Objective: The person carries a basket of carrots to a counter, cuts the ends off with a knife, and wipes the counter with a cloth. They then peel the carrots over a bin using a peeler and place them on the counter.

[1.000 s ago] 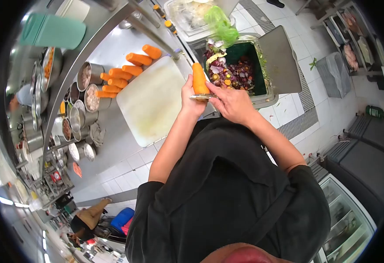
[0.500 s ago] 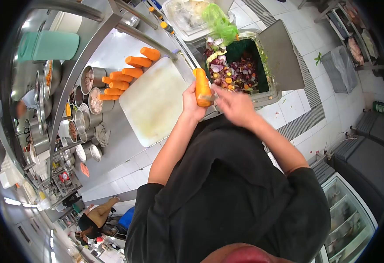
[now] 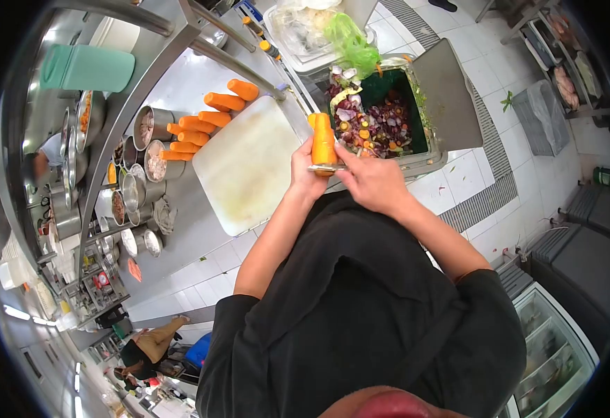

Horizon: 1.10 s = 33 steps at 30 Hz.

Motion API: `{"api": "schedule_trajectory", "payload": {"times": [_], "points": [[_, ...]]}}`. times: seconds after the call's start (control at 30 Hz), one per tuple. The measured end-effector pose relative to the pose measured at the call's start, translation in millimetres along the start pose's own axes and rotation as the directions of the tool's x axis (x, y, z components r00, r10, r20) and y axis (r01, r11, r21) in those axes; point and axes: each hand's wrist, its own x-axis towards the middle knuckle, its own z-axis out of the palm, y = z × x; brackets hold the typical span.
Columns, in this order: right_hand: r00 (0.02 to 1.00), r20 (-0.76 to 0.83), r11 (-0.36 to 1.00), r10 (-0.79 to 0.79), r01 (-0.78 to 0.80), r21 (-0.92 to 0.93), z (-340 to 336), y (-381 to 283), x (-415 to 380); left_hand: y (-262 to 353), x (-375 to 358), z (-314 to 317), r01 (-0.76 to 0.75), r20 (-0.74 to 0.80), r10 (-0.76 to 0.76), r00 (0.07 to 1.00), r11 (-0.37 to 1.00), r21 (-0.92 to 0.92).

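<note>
A large orange carrot (image 3: 324, 139) points away from me, with my left hand (image 3: 306, 173) wrapped round its near left side. Across the carrot's near end lies a peeler (image 3: 324, 168), pinched in my right hand (image 3: 373, 182). Left of my hands is a white cutting board (image 3: 244, 167) with faint stains. Several orange carrots (image 3: 195, 124) rest on the steel counter along the board's far left edge. Just beyond my hands stands a green bin (image 3: 416, 115) holding onion skins, carrot pieces and other scraps.
Metal pots (image 3: 153, 125) of food line the counter's left side, near a green plastic container (image 3: 96, 68). A steel shelf frame (image 3: 138, 70) rises over the counter. A light green bag (image 3: 352, 43) lies beyond the bin. Another person (image 3: 153, 347) is at the lower left.
My right hand has come closer to the carrot, and the peeler now lies across its near end. The view has shifted slightly.
</note>
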Motion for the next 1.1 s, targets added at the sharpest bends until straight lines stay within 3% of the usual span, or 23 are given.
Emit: {"api": "schedule_trajectory", "payload": {"times": [0.07,0.1,0.2,0.27,0.37,0.4,0.47,0.5,0.53,0.6,0.67,0.73,0.8,0.87,0.9,0.93,0.97,1.07,1.1], "points": [[0.998,-0.057,1.0,-0.021,0.02,-0.007,8.8,4.2,6.6,-4.6,-7.0,18.6,-0.106,-0.094,0.106,0.99,0.994,0.008],[0.996,-0.061,0.997,0.07,-0.071,-0.03,9.3,12.7,20.0,0.0,-8.1,3.8,-0.023,0.071,0.019,0.997,0.998,0.054],[0.949,-0.038,0.947,0.312,-0.314,-0.065,18.4,55.1,55.3,-0.1,-17.9,-3.8,0.046,0.163,-0.073,0.984,0.986,0.16],[0.947,-0.028,0.944,0.32,-0.317,0.092,22.2,65.6,45.9,1.3,-20.1,2.4,0.066,0.138,-0.085,0.987,0.988,0.137],[0.998,0.031,0.996,0.059,-0.061,0.061,12.8,12.2,8.5,-3.4,-17.0,-0.6,0.006,-0.11,0.008,0.994,0.992,0.125],[0.992,0.114,0.998,0.062,-0.063,0.003,0.8,-5.8,2.9,-2.9,-16.0,-0.9,0.006,-0.109,0.008,0.994,0.992,0.127],[0.984,-0.01,0.984,0.181,-0.181,-0.008,19.4,17.8,13.6,-5.9,-18.5,-3.3,0.026,0.007,-0.028,1.0,0.986,0.167],[0.962,0.013,0.962,0.271,-0.27,-0.043,16.8,33.1,26.2,-2.7,-18.9,-16.9,0.058,0.207,-0.096,0.973,0.981,0.184],[0.934,0.03,0.932,0.357,-0.354,-0.079,13.3,51.5,40.3,-4.3,-21.9,-14.1,0.055,0.208,-0.094,0.974,0.981,0.185],[0.932,-0.043,0.93,0.36,-0.362,-0.063,21.9,74.0,42.7,-4.3,-30.1,-1.3,0.028,0.184,-0.054,0.981,0.99,0.137],[0.956,0.019,0.955,0.292,-0.292,0.051,8.4,58.7,32.9,4.5,-27.7,14.1,-0.014,0.114,0.002,0.993,0.995,0.103],[0.995,-0.099,0.982,0.026,-0.006,0.19,9.5,24.4,7.4,2.9,-24.0,15.3,-0.041,0.03,0.039,0.999,0.997,0.066],[0.998,0.005,0.998,-0.056,0.056,-0.023,1.5,-2.6,-0.7,1.8,-11.7,18.3,-0.05,-0.108,0.02,0.994,0.959,-0.277],[0.999,-0.034,0.999,0.043,-0.044,-0.026,6.9,11.3,17.4,-3.0,-16.9,21.0,-0.055,-0.167,0.022,0.986,0.978,-0.199],[0.989,-0.071,0.991,0.128,-0.13,-0.027,8.0,23.2,33.0,-1.9,-20.8,13.4,0.024,0.0,-0.024,1.0,0.999,-0.044],[0.973,0.027,0.973,0.23,-0.231,0.01,-2.7,33.5,48.7,-2.0,-24.3,9.0,0.077,0.158,-0.097,0.983,0.989,0.127],[0.962,0.001,0.962,0.271,-0.271,-0.007,4.1,51.5,56.0,-5.2,-27.8,14.6,0.048,0.156,-0.081,0.984,0.978,0.204],[0.944,-0.045,0.945,0.326,-0.325,0.034,7.7,57.8,47.1,-8.5,-25.5,18.5,0.018,0.114,-0.035,0.993,0.989,0.147],[0.972,-0.073,0.972,0.224,-0.217,0.088,-0.6,38.0,33.3,-8.8,-22.4,19.1,0.01,0.112,-0.026,0.993,0.99,0.14]]}}
